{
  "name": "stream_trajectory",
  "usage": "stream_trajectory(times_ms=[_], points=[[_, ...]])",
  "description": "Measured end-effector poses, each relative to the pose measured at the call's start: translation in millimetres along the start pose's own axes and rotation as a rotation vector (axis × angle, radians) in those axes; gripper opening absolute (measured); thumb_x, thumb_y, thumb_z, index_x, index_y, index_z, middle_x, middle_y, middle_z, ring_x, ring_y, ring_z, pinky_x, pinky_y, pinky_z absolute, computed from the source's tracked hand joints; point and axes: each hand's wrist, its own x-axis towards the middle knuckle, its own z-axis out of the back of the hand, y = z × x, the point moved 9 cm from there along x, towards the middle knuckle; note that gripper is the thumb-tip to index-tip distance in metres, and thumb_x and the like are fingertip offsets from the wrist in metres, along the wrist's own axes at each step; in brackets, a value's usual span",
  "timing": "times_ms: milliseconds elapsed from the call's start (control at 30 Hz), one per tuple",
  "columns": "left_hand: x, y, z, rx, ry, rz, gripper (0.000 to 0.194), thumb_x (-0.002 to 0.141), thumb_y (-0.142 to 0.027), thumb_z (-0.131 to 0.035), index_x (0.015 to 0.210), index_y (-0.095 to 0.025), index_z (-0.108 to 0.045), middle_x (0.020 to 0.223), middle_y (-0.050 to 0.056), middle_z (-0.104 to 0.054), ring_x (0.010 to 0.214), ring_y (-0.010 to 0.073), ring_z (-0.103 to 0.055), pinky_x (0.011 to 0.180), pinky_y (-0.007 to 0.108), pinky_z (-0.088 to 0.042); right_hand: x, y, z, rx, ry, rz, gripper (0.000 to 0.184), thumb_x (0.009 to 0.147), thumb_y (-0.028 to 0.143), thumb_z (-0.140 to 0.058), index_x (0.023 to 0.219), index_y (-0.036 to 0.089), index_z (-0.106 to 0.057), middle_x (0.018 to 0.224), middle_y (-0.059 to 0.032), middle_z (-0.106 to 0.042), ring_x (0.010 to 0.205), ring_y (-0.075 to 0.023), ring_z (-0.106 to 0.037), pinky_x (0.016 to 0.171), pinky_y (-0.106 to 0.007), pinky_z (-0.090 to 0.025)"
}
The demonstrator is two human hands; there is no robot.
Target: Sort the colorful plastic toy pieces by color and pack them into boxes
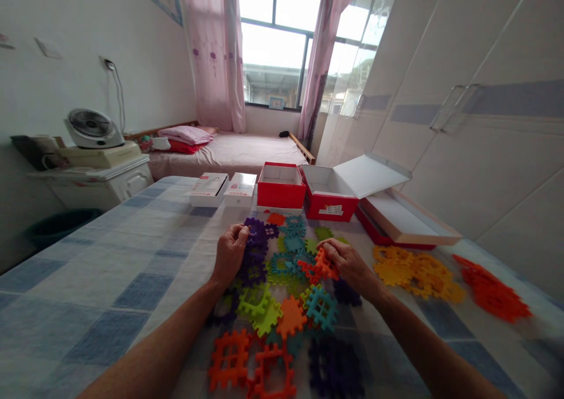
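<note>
We sit at a table (88, 281) covered in a blue-checked cloth, with a heap of interlocking plastic tiles spread in front of us. Our left hand (230, 253) is closed around a purple tile (258, 234) at the far left of the heap, fingers curled over its edge, probably because the toothed rim gives a firm pinch. Our right hand (348, 262) grips an orange tile (324, 265), lifted a little and tilted toward the centre, touching a red tile (308, 270) beside it.

The mixed tiles (282, 305) lie between our forearms, within easy reach of both hands. To the right, sorted apart, lie a yellow pile (414, 272) and, farther right, an orange-red pile (493, 293), which comes near the table's right edge.

On the far side stand two white boxes (222, 188), a red box (281, 186) and an open red box with a raised lid (339, 190), with flat lids (405, 217) stacked to its right; they close off the far edge. The widest open room lies to the left, where the cloth is bare out to the near left corner. On the right a wardrobe (462, 123) stands close by the table.
</note>
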Motion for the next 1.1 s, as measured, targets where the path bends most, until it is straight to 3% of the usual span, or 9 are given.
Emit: stream_trajectory(times_ms=[100, 233, 400, 500, 600, 700, 867, 1000, 1100], points=[[0, 0, -0.7, 0.017, 0.01, -0.003, 0.031, 0.077, -0.043, -0.047, 0.08, -0.015, -0.061, 0.067, 0.0, -0.06, 0.066, 0.0156, -0.053, 0.066, 0.026, -0.041, -8, 5, -6, -0.067, 0.075, 0.031, 0.031, 0.085, 0.041, -0.045, 0.101, 0.018, -0.06, 0.086, -0.0026, -0.062, 0.076, -0.0151, -0.055, 0.07, -0.027, -0.04], [0, 1, -2.6, 0.032, 0.025, -0.006, 0.031, 0.077, -0.043, -0.048, 0.082, -0.015, -0.061, 0.07, 0.001, -0.061, 0.068, 0.0162, -0.055, 0.067, 0.026, -0.041, -17, 8, -12, -0.108, 0.195, 0.07, 0.042, 0.076, 0.032, -0.059, 0.116, 0.02, -0.055, 0.1, -0.0044, -0.057, 0.087, -0.0163, -0.054, 0.078, -0.028, -0.04], [1, 2, -4.1, 0.052, 0.033, -0.02, 0.031, 0.077, -0.042, -0.048, 0.083, -0.015, -0.061, 0.075, 0.002, -0.062, 0.071, 0.0168, -0.056, 0.071, 0.027, -0.042, -14, 6, -5, -0.192, 0.123, 0.107, 0.026, 0.071, 0.025, -0.064, 0.096, 0.019, -0.059, 0.098, -0.004, -0.052, 0.092, -0.0174, -0.049, 0.081, -0.029, -0.037], [1, 1, -4.0, 0.058, 0.032, -0.027, 0.031, 0.076, -0.043, -0.048, 0.082, -0.015, -0.062, 0.076, 0.002, -0.063, 0.073, 0.0176, -0.057, 0.073, 0.028, -0.043, -10, 1, -2, -0.158, 0.116, 0.084, 0.013, 0.075, 0.027, -0.06, 0.084, 0.018, -0.054, 0.082, 0.0, -0.052, 0.078, -0.0142, -0.048, 0.07, -0.026, -0.037], [1, 0, -4.0, 0.07, 0.031, -0.039, 0.032, 0.076, -0.044, -0.048, 0.082, -0.015, -0.062, 0.077, 0.003, -0.064, 0.074, 0.0183, -0.057, 0.073, 0.029, -0.043, -7, 0, 7, -0.017, 0.116, 0.042, 0.017, 0.083, 0.034, -0.052, 0.08, 0.018, -0.049, 0.071, 0.0033, -0.048, 0.065, -0.0112, -0.043, 0.061, -0.024, -0.034], [1, -2, -4.1, 0.086, 0.032, -0.053, 0.033, 0.076, -0.044, -0.048, 0.084, -0.015, -0.063, 0.079, 0.003, -0.065, 0.074, 0.0185, -0.057, 0.074, 0.029, -0.043, -8, 3, 9, 0.066, 0.152, 0.055, 0.019, 0.084, 0.037, -0.05, 0.081, 0.019, -0.048, 0.074, 0.0025, -0.049, 0.067, -0.0115, -0.044, 0.062, -0.024, -0.035], [1, -3, -3.8, 0.093, 0.027, -0.058, 0.033, 0.076, -0.043, -0.047, 0.083, -0.015, -0.063, 0.082, 0.004, -0.065, 0.076, 0.0186, -0.058, 0.075, 0.029, -0.044, -12, 5, -4, -0.208, 0.149, 0.135, 0.005, 0.08, 0.02, -0.05, 0.085, 0.019, -0.049, 0.091, -0.0031, -0.053, 0.084, -0.0157, -0.047, 0.076, -0.028, -0.035], [0, -3, -3.5, 0.083, 0.03, -0.048, 0.031, 0.076, -0.042, -0.047, 0.082, -0.016, -0.062, 0.081, 0.004, -0.065, 0.076, 0.0185, -0.058, 0.074, 0.029, -0.044, -13, 1, -14, -0.365, 0.126, 0.124, 0.004, 0.079, 0.018, -0.048, 0.081, 0.019, -0.045, 0.088, -0.0041, -0.052, 0.083, -0.0167, -0.047, 0.074, -0.029, -0.034], [0, -2, -2.6, 0.07, 0.019, -0.035, 0.029, 0.076, -0.041, -0.048, 0.083, -0.016, -0.061, 0.078, 0.003, -0.064, 0.075, 0.0185, -0.058, 0.073, 0.029, -0.043, -14, 4, -12, -0.362, 0.121, 0.138, 0.004, 0.079, 0.019, -0.048, 0.082, 0.019, -0.044, 0.089, -0.0037, -0.053, 0.081, -0.0158, -0.047, 0.072, -0.028, -0.035]])
